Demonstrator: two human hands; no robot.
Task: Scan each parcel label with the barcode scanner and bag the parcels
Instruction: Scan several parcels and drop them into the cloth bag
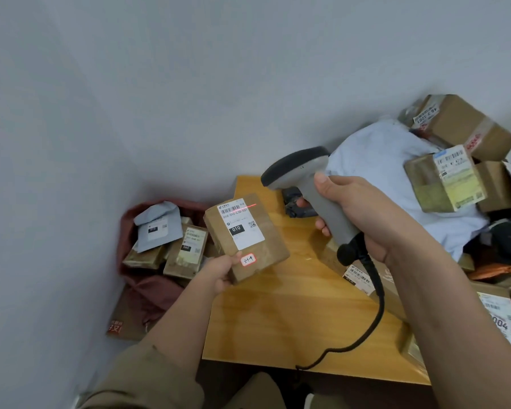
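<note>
My left hand (222,271) grips the near corner of a small brown cardboard parcel (270,249) held above the table's left edge. Its white label (240,224), marked 010, faces up. A thin red scan line crosses the label's top right, by the barcode. My right hand (363,214) holds the grey barcode scanner (304,175) by its handle, its dark head pointing left at the parcel. The scanner's black cable (375,308) hangs down past the table front. A dark red bag (157,287) on the floor at left holds several labelled parcels (186,249).
The yellow wooden table (292,308) carries a heap at right: a pale blue mailer bag (390,169), brown boxes (466,125), a taped parcel (443,184), and more labelled parcels (502,317) at the near right. A dark object (295,205) lies behind the scanner. A grey wall fills the background.
</note>
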